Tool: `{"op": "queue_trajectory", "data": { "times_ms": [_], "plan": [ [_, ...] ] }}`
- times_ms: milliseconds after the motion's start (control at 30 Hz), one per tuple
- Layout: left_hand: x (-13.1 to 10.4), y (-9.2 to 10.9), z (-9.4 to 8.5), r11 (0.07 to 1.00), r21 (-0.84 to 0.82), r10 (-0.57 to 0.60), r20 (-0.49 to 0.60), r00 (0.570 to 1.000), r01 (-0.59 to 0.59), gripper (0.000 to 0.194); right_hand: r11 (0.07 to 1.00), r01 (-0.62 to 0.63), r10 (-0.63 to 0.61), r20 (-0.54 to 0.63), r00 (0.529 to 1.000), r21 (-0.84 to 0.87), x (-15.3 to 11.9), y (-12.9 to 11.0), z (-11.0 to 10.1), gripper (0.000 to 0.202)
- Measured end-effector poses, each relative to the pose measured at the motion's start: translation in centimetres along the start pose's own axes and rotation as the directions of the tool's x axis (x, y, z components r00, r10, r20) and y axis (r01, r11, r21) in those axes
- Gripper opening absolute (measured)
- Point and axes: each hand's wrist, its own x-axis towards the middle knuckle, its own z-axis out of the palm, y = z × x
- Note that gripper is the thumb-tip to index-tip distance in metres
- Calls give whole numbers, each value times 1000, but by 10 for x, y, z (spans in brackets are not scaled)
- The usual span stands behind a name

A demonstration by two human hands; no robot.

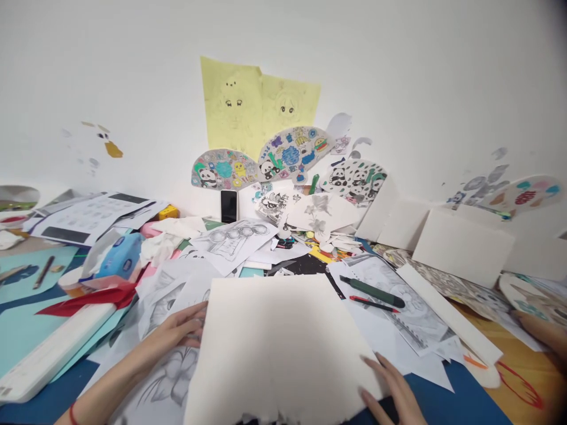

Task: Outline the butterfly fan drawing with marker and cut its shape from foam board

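Note:
A large blank white board (279, 342) lies in front of me at the lower middle, its near edge rough and dark in places. My left hand (183, 327) is at the board's left edge, fingers stretched and a little spread, with a red band on the wrist. At the board's lower right edge, my right hand (387, 386) rests with its fingers apart, the fingertips over the surface. Pencil drawings (170, 378) lie under and beside the board on the left. To the right are a green cutter or pen (372, 291) and a thin red pen (374, 304) on sketch sheets.
Painted fans (295, 154) and yellow drawings (234, 106) stand against the wall behind a phone (229, 206). A blue tissue pack (119, 257) and a long white box (57, 354) lie left. Another person's hand (543, 330) is at the right edge.

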Motion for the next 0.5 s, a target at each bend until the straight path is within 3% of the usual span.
{"op": "queue_trajectory", "data": {
  "times_ms": [67,133,200,233,267,367,500],
  "plan": [
    [16,6,4,1000,8,-2,5,1000,2,82,999,45,-45,-45,998,-1,34,-6,-17,50],
    [32,6,8,1000,17,1,18,1000,-1,88,993,101,-92,-113,989,68,87,-17,-31,47],
    [47,-1,11,1000,3,12,41,999,-12,89,959,137,-103,-144,984,250,154,-28,-38,43],
    [54,-6,11,1000,-16,17,51,999,-16,88,917,85,-28,-150,988,390,191,-34,-39,40],
    [60,-12,12,999,-37,15,60,998,-13,86,853,-19,107,-139,984,521,228,-38,-37,37],
    [76,-34,10,996,-87,6,62,998,-1,71,809,-118,237,-136,962,576,327,-46,-20,33],
    [93,-56,3,995,-96,25,54,998,-20,57,804,-190,341,-175,923,563,410,-47,12,29]
  ]
}}
